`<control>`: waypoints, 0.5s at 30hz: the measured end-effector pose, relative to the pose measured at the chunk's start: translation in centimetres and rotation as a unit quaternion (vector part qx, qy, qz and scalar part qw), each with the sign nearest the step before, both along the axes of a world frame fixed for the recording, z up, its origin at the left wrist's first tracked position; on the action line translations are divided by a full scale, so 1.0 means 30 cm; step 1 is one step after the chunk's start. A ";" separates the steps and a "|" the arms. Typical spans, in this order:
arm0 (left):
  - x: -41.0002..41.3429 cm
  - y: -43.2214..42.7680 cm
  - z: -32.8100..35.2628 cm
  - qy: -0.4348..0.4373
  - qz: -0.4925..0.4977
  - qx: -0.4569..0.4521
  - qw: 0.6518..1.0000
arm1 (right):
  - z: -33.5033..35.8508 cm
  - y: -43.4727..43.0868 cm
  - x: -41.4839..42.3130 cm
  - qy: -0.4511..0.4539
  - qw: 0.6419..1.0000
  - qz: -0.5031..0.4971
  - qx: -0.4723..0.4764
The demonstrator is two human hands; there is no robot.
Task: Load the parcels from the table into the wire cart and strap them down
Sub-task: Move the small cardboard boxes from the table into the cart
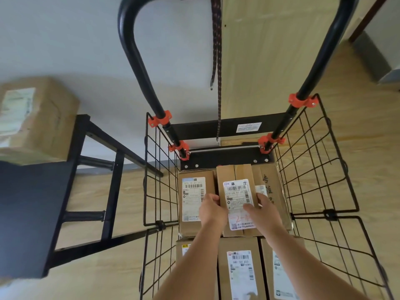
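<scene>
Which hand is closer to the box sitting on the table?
Left. The left hand grips the cart parcel on the side toward the table box; the right hand grips its far side.

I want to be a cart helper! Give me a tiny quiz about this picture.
1. True or false: the left hand and right hand both hold the middle parcel in the wire cart.
2. How many parcels sit on the table? A none, B one, C three.
3. Does the strap lie across the cart's parcels yet?
Key: 1 true; 2 B; 3 no.
</scene>
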State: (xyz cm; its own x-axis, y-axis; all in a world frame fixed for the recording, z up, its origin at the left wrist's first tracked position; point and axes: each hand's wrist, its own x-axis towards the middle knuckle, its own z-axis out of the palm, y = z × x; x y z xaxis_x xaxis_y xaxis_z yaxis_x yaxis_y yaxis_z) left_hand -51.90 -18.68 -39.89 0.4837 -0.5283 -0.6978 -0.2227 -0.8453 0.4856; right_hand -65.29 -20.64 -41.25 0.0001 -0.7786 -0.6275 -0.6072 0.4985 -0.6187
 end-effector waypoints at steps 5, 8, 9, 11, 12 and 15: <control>0.017 0.023 0.062 0.017 -0.017 -0.006 1.000 | 0.064 0.015 0.018 0.025 0.999 0.017 -0.020; 0.034 0.038 0.119 0.026 -0.006 -0.014 1.000 | 0.124 0.038 0.037 0.034 0.998 0.028 -0.045; 0.040 0.044 0.140 0.024 -0.012 -0.016 1.000 | 0.149 0.046 0.045 0.034 0.998 0.032 -0.053; 0.058 0.059 0.178 0.012 -0.029 -0.026 0.999 | 0.194 0.059 0.059 0.037 0.996 0.041 -0.068; 0.070 0.069 0.196 0.010 -0.030 -0.035 0.999 | 0.216 0.067 0.067 0.044 0.995 0.046 -0.073; 0.109 0.100 0.267 0.006 -0.035 -0.055 0.998 | 0.282 0.094 0.094 0.048 0.994 0.059 -0.082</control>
